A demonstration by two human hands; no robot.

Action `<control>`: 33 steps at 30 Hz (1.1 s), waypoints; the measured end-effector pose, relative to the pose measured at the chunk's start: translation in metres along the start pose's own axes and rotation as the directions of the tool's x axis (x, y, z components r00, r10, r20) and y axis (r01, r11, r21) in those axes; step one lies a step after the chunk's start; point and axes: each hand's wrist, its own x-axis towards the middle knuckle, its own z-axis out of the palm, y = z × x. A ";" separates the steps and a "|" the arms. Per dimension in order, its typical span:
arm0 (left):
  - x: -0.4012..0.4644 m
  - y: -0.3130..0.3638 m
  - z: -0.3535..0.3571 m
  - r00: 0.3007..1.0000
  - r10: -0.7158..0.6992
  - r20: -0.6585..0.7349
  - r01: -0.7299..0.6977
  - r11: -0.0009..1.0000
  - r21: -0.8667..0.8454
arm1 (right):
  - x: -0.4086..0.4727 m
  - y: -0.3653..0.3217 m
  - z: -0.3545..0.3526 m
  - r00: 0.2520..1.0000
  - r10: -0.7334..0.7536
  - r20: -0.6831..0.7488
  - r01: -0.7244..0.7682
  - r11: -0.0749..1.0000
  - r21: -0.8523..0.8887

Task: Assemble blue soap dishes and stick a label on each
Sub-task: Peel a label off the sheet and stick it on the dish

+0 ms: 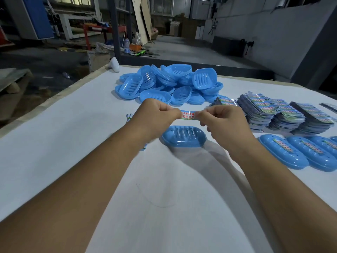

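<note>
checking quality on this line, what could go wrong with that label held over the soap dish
1. The label is stretched between the left hand and the right hand, each with a pinch grip on one end; if it sags or curls it may stick to itself or to a finger.
2. The assembled soap dish below lies loose on the white table, so pressing down could shift it and leave the label crooked, unlike the labelled dishes on the right.

A white-covered table (73, 125) carries everything. Near its far edge lies a heap of loose blue soap dish parts (167, 84). Toward the right edge sit stacks of printed labels (284, 115), and nearer than those a row of labelled dishes (299, 152). 1 unlabelled dish (184, 136) rests mid-table, with a few loose labels (129, 116) just to its left.
</note>
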 end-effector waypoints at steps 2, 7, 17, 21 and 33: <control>0.003 -0.003 0.001 1.000 0.001 -0.026 0.000 0.999 0.048 | 0.000 -0.001 0.000 0.998 0.061 0.020 -0.061 0.998 -0.009; 0.005 -0.013 0.007 0.999 0.019 -0.049 -0.012 0.990 0.140 | -0.002 0.001 0.004 0.990 0.125 0.057 -0.126 0.992 0.013; 0.011 -0.019 0.014 0.999 0.010 -0.053 0.006 0.955 0.296 | 0.009 0.012 0.006 0.985 0.137 0.105 -0.125 0.986 -0.113; 0.012 -0.019 0.014 0.999 -0.002 -0.038 0.015 0.943 0.331 | 0.012 0.015 0.008 0.984 0.132 0.116 -0.112 0.980 -0.163; 0.009 -0.017 0.016 0.999 0.030 -0.035 -0.013 0.918 0.396 | 0.013 0.018 0.011 0.993 0.075 0.091 -0.050 0.967 -0.251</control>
